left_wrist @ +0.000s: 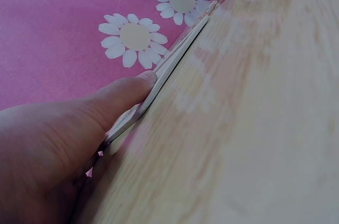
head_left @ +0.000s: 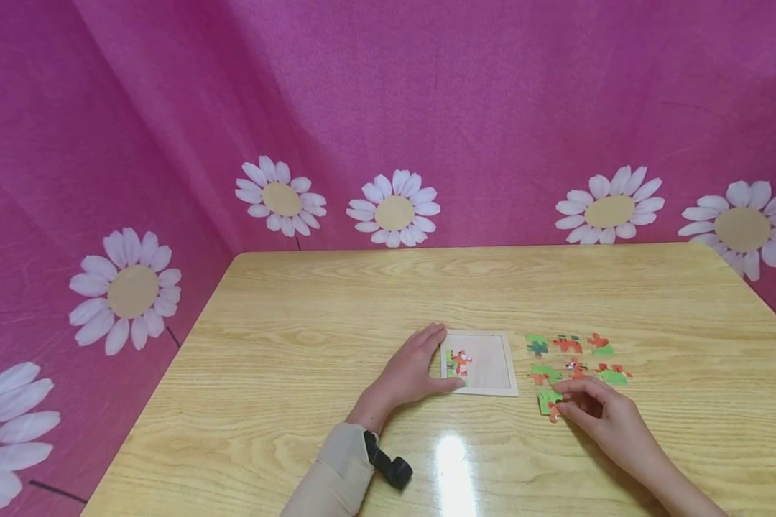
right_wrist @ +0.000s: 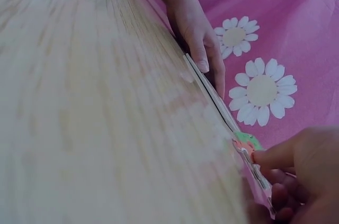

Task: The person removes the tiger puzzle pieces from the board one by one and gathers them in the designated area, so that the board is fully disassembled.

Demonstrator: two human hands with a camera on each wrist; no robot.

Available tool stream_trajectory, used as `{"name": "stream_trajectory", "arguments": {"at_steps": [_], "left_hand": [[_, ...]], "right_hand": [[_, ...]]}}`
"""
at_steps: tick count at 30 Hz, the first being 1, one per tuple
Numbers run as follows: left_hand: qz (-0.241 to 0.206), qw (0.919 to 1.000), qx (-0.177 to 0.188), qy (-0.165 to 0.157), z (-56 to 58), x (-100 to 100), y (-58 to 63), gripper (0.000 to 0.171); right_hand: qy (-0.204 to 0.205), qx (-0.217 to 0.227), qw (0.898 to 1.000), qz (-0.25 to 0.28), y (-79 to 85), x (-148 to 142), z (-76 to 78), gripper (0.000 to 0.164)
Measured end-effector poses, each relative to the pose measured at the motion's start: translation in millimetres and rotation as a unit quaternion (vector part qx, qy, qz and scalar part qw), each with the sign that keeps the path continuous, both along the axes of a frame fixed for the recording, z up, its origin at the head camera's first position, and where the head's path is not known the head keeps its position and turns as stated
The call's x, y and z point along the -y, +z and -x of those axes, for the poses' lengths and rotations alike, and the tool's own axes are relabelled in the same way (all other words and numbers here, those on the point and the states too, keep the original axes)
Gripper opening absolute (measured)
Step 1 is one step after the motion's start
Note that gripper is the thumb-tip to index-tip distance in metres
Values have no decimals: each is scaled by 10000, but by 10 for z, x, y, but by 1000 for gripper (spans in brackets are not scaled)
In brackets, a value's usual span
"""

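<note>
My left hand (head_left: 416, 366) holds the left side of a square wooden puzzle tray (head_left: 512, 384), its thumb by the near edge and its fingers at the far left corner. In the left wrist view, that thumb (left_wrist: 124, 94) lies on the tray's rim. Inside the tray, at its left, sits a small picture section (head_left: 459, 362) with an orange and white figure. My right hand (head_left: 611, 416) pinches a green and orange puzzle piece (head_left: 547, 402) between thumb and index finger, right of the tray. The same puzzle piece (right_wrist: 248, 141) shows in the right wrist view.
Several loose green and orange puzzle pieces (head_left: 567, 345) lie in rows on the wooden table (head_left: 284, 359), right of the tray. A black strap (head_left: 380, 456) circles the left wrist. Behind the table hangs a pink curtain (head_left: 478, 122) with white daisies.
</note>
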State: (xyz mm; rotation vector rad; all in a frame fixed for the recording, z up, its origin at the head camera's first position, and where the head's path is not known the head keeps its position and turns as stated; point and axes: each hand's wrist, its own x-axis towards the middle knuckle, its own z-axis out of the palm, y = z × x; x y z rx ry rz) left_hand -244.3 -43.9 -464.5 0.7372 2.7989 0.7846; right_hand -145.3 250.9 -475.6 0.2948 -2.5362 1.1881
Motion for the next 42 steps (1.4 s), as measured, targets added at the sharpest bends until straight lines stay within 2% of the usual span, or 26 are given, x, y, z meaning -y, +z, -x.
{"name": "stream_trajectory", "arguments": {"at_steps": [6, 16, 23, 34, 42], "left_hand": [[25, 10000, 27, 12, 10, -4, 7, 92], [27, 10000, 17, 29, 26, -7, 30, 92], [3, 10000, 66, 40, 13, -7, 43, 92], [16, 10000, 56, 27, 8, -8, 25, 92], [17, 10000, 69, 38, -3, -7, 13, 92]], "right_hand": [[-48, 179, 9996, -232, 29, -6, 10, 20], [-35, 201, 9987, -466, 45, -12, 46, 21], [114, 188, 9990, -399, 65, -20, 38, 20], [-18, 15, 9998, -221, 64, 12, 29, 20], [182, -179, 9995, -204, 54, 165, 131, 21]]}}
